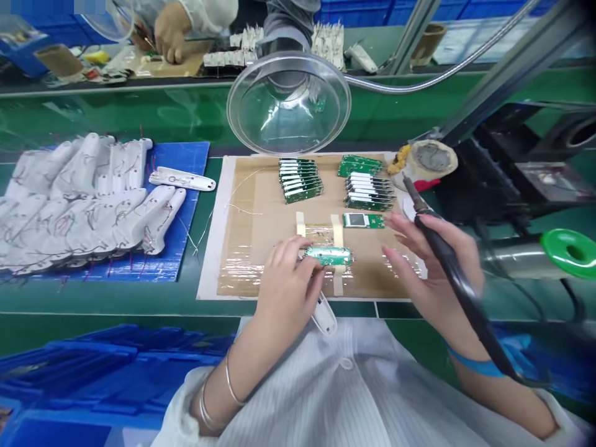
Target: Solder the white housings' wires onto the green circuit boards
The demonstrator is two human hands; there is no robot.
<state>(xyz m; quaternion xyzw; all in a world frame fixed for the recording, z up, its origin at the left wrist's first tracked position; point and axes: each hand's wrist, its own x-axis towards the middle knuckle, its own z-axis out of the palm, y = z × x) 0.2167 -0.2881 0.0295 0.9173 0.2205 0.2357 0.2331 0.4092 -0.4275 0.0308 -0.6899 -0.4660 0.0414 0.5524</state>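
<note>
My left hand (286, 279) is closed, its thumb and fingertips gripping the left end of a green circuit board (329, 256) above the cardboard sheet. A white plastic housing (325, 316) shows partly from under that hand, near the front edge. My right hand (440, 273) carries a black-handled soldering iron (449, 264) that lies across it, tip pointing up and left; the thumb and fingers are spread apart toward the mat. Just left of those fingers lies a green board with a small display (363, 221). Tape strips (338, 231) are stuck to the cardboard behind the held board.
Two stacks of boards (300, 180) (369, 189) stand at the back of the cardboard (261, 248). White housings with wires (93, 198) crowd a blue sheet at left. A magnifier lens (288, 102) hangs overhead. A solder spool (570, 253) is at right. A co-worker's hand (172, 31) works opposite.
</note>
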